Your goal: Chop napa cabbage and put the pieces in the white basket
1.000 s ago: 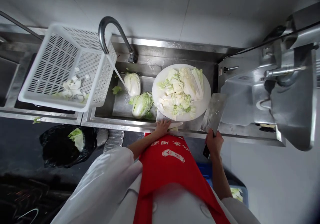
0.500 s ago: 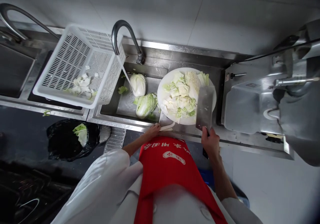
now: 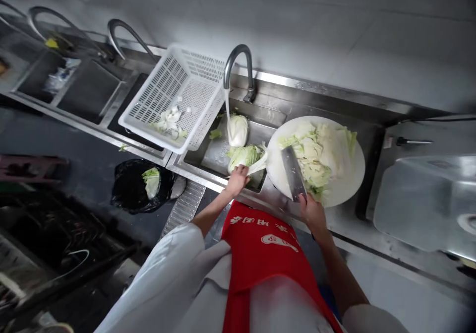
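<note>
My left hand (image 3: 238, 180) is closed on a pale cabbage leaf (image 3: 259, 163), held over the near edge of the sink beside a cabbage (image 3: 243, 155). Another cabbage (image 3: 238, 130) lies behind it under running water. In my right hand (image 3: 311, 212) is the handle of a cleaver (image 3: 293, 173), its broad blade over the left part of a round white board (image 3: 351, 194). Cut cabbage (image 3: 316, 149) is heaped on the board, to the right of the blade.
Left of the sink (image 3: 208, 159) stands a white basket (image 3: 148, 134) with some cut pieces. A curved faucet (image 3: 238, 50) rises behind the sink. On the floor, a black bag (image 3: 126, 186) holds a leaf. A metal machine (image 3: 412, 199) stands at the right.
The view has swung left. My left hand has lifted the pale leaf from the counter edge to above the sink. The cleaver has moved from the board's right side to its left.
</note>
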Tool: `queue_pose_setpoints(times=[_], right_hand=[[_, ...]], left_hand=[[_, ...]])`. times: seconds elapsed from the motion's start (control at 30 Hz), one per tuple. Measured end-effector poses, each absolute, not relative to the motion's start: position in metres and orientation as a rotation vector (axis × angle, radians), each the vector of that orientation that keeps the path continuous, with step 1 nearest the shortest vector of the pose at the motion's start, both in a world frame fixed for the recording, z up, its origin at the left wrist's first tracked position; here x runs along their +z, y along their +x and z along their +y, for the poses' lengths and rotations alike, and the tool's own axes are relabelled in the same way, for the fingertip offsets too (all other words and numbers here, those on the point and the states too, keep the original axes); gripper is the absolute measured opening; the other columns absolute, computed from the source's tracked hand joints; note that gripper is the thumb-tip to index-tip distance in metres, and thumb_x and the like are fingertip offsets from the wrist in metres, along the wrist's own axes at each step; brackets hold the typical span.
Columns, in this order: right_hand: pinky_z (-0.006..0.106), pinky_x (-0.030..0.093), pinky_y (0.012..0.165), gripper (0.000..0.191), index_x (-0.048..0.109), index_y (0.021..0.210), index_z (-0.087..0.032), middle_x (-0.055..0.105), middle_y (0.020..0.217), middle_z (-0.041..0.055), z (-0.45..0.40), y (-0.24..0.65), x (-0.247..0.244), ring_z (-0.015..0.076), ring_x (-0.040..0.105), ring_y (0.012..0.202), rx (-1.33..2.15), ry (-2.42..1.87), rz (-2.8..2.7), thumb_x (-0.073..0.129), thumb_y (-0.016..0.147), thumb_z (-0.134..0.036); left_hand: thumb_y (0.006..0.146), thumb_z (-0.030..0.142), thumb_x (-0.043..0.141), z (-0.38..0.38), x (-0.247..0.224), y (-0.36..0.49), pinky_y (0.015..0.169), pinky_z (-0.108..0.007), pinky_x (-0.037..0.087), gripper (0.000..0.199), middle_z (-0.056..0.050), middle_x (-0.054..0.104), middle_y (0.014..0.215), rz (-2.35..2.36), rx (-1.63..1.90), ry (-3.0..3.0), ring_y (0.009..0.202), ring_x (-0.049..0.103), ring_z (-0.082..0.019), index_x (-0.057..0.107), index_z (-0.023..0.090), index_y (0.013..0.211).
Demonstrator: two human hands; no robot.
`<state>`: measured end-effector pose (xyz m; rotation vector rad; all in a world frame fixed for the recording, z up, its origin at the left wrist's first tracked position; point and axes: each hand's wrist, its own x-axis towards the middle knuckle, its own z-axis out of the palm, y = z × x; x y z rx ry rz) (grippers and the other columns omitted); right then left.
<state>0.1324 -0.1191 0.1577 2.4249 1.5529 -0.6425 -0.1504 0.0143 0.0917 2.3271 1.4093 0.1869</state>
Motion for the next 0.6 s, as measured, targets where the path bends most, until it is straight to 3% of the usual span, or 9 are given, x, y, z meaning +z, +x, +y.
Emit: queue_pose_setpoints(times=[0.13, 0.3, 0.47, 0.6], right_hand=[[0.031, 0.042, 0.074, 0.042, 0.070, 0.121, -0.011, 0.076, 0.097, 0.0174, -0.131, 0.137, 0.165, 0.0267, 0.072, 0.089, -0.593, 2.466, 1.503, 0.036, 0.113, -0.035], [0.029, 0.036, 0.070, 0.037, 0.067, 0.119, -0.014, 0.076, 0.095, 0.0137, -0.142, 0.122, 0.185, 0.0244, 0.072, 0.089, -0.623, 2.483, 1.414, 0.036, 0.115, -0.034], [0.028, 0.031, 0.065, 0.034, 0.065, 0.116, -0.013, 0.076, 0.089, 0.0129, -0.152, 0.115, 0.207, 0.0214, 0.070, 0.078, -0.580, 2.481, 1.456, 0.038, 0.116, -0.032], [0.026, 0.034, 0.066, 0.034, 0.064, 0.119, -0.014, 0.077, 0.092, 0.0134, -0.142, 0.109, 0.212, 0.0218, 0.073, 0.081, -0.594, 2.441, 1.519, 0.037, 0.116, -0.033]], left_hand=[[0.099, 0.017, 0.058, 0.028, 0.077, -0.092, 0.109, -0.051, 0.048, 0.050, -0.020, 0.056, 0.139, 1.376, 0.303, 2.309, 0.124, 0.050, -0.036, 0.055, 0.012, 0.148], [0.097, 0.013, 0.058, 0.028, 0.045, -0.078, 0.116, -0.050, 0.046, 0.055, -0.018, 0.057, 0.134, 1.254, 0.643, 2.214, 0.124, 0.052, -0.032, 0.054, 0.013, 0.152], [0.100, 0.015, 0.053, 0.028, 0.025, -0.092, 0.115, -0.046, 0.048, 0.041, -0.016, 0.056, 0.134, 1.080, 0.810, 2.208, 0.131, 0.053, -0.029, 0.067, 0.018, 0.139], [0.096, 0.010, 0.055, 0.029, 0.015, -0.095, 0.109, -0.048, 0.050, 0.040, -0.015, 0.057, 0.127, 1.054, 0.773, 2.224, 0.127, 0.055, -0.029, 0.073, 0.020, 0.130]])
